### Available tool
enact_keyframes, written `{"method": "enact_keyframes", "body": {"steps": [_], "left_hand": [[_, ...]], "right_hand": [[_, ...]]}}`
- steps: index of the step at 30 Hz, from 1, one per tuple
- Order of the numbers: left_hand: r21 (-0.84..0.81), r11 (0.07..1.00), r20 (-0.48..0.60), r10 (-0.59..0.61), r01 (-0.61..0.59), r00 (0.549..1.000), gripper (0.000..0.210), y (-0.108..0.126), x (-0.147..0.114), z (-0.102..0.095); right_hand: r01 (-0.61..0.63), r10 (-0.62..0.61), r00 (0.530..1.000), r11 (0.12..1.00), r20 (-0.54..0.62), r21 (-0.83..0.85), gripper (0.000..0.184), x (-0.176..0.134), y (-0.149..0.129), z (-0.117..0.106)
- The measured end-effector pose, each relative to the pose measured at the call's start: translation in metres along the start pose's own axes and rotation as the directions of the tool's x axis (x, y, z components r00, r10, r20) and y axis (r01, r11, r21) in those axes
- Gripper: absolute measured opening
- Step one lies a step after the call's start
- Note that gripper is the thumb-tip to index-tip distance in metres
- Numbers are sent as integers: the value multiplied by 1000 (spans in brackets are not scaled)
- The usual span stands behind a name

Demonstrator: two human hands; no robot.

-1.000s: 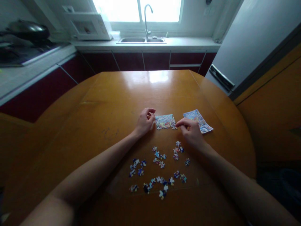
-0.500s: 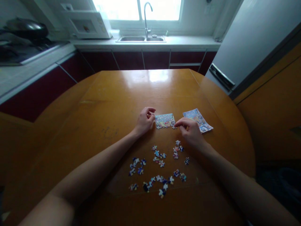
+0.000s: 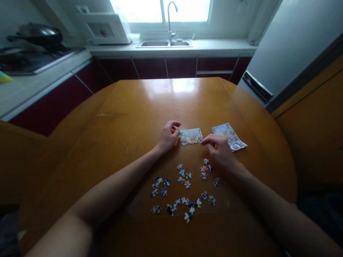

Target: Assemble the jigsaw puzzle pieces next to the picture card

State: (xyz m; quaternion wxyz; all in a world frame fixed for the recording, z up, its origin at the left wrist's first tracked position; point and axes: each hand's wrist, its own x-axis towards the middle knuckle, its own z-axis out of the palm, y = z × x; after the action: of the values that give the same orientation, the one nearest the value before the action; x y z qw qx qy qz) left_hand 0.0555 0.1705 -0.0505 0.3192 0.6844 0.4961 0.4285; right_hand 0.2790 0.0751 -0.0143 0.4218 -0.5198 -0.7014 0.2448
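A partly joined jigsaw puzzle (image 3: 191, 136) with a bright, many-coloured picture lies flat on the wooden table (image 3: 150, 107). At its left edge rests my left hand (image 3: 170, 135), fingers loosely bent and apart, with nothing seen in them. My right hand (image 3: 218, 145) is at the lower right corner, thumb and fingertips pinched on a small jigsaw piece, mostly hidden by the fingers. Nearer to me lie loose jigsaw pieces in groups: one below the puzzle (image 3: 184, 175), one to the right (image 3: 204, 168), one to the left (image 3: 160, 186) and a row in front (image 3: 189, 207).
A printed picture sheet (image 3: 229, 135) lies right of the puzzle, partly behind my right hand. Beyond the table are a counter with a sink (image 3: 154, 43) and tap, a white microwave (image 3: 104, 30), a stove with a dark pan (image 3: 40, 34), and a fridge (image 3: 292, 46) at the right.
The whole view has shifted slightly, so everything appears a little further right. Both hands stay by the puzzle's edges, with the right fingertips still at its lower right corner.
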Motion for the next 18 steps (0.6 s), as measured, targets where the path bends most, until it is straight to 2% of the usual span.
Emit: {"method": "enact_keyframes", "body": {"steps": [18], "left_hand": [[-7, 1000, 4, 3, -3, 1000, 25, -2, -1, 2]], "right_hand": [[35, -36, 996, 999, 82, 9, 25, -8, -1, 7]]}}
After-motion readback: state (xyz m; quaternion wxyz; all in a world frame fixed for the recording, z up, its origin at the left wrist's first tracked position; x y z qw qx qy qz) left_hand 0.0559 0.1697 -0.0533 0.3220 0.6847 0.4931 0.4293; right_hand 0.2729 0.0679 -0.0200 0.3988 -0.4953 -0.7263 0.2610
